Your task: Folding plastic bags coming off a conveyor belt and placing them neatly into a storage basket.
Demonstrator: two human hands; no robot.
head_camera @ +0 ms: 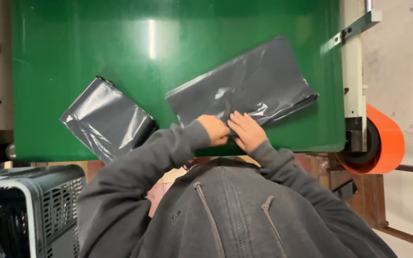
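I have my left hand (214,129) and right hand (246,131) seemingly pinched together on the near edge of the grey bag stack (242,86), lying mid-worktop (72,43), which looks light, limp and slippery, best gripped at that edge.

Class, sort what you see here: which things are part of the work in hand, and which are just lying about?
In hand:
- left hand
- right hand
- flat grey plastic bag, both hands at its near edge
- green table under it

Lying about:
- folded grey bag stack
- orange roller
- slotted crate
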